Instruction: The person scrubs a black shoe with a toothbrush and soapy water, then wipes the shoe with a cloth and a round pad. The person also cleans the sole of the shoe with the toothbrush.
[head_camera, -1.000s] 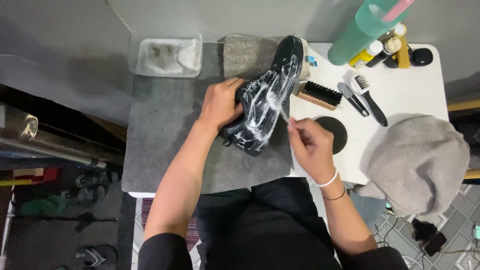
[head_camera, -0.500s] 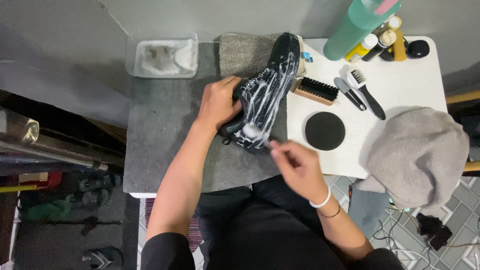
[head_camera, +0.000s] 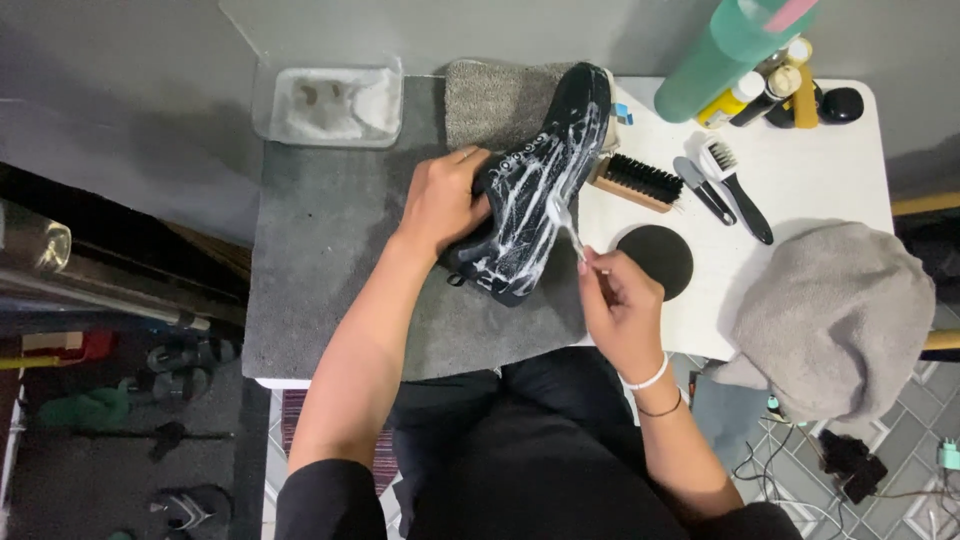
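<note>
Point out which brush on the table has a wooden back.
The rectangular wooden brush with dark bristles, lying right beside the black shoe. The two handled brushes farther right are black and grey.

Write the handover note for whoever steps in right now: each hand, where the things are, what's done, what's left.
Left hand: grip closed on the black shoe, steadying it on the grey mat.
Right hand: grip closed on a small white brush, bristles against the shoe's side.
Nearby: clear water tub at the mat's far corner; wooden brush, two dark-handled brushes, round black lid, bottles and grey towel on the white table.
Done: white foam streaks cover the upper.
Left: foam not yet wiped; towel untouched.
</note>
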